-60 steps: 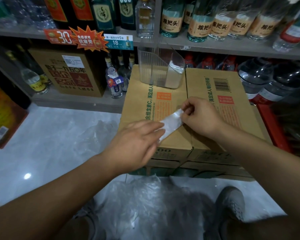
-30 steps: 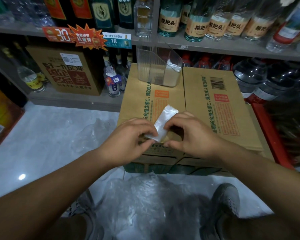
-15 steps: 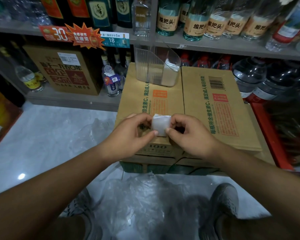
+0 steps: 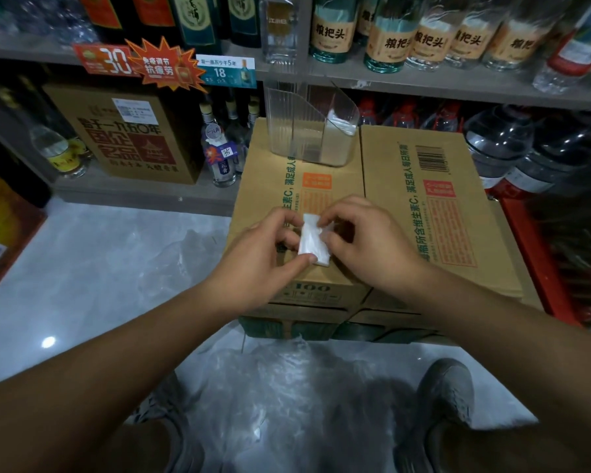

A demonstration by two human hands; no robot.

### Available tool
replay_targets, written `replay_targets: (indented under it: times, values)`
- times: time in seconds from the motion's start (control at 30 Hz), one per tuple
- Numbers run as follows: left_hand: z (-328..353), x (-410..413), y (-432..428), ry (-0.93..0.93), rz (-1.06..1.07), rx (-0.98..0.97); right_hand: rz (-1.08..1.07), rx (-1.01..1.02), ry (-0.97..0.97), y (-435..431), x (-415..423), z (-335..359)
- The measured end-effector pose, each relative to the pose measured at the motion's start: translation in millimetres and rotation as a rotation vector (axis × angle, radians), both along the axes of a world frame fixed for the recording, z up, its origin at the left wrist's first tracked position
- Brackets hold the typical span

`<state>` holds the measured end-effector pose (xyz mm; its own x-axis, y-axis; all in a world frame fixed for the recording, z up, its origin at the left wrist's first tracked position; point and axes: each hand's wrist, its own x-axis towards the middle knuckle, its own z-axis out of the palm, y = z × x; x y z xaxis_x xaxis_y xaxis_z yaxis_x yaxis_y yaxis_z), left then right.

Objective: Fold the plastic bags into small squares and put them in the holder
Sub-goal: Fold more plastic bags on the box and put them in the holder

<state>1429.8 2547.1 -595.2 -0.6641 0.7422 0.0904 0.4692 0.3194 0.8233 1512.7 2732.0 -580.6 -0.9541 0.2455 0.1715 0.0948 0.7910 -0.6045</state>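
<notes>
In the head view, the plastic bag [image 4: 313, 242], lately a long strip, is being pinched as a small packet by the left hand [image 4: 263, 264] and the right hand [image 4: 365, 247] over the cardboard box [image 4: 273, 186]. Placement in the holder [image 4: 307, 131] behind is probably nearing.

Holder [image 4: 307, 131] at left carton's [image 4: 270, 186] far end, folded bag [image 4: 311, 240] over its near end; right carton [image 4: 458, 199] adjoining; loose bags [image 4: 287, 387] on floor [image 4: 99, 268] in front.
</notes>
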Motion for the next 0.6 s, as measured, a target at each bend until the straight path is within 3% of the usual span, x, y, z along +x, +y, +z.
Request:
replay_targets:
  times: [0.4, 0.5, 0.6]
  values:
    - [-15.5, 2.8, -26.7, 0.644, -0.152, -0.111, 0.192, 0.213, -0.083, -8.0, 22.1, -3.4]
    - [-19.9, 3.3, -29.3, 0.684, -0.122, -0.095, 0.261, 0.235, -0.159, -7.2, 31.7, 1.5]
    - [-17.3, 3.9, -29.3, 0.601, -0.085, -0.066, 0.271, 0.316, -0.166, -10.2, 39.6, 2.8]
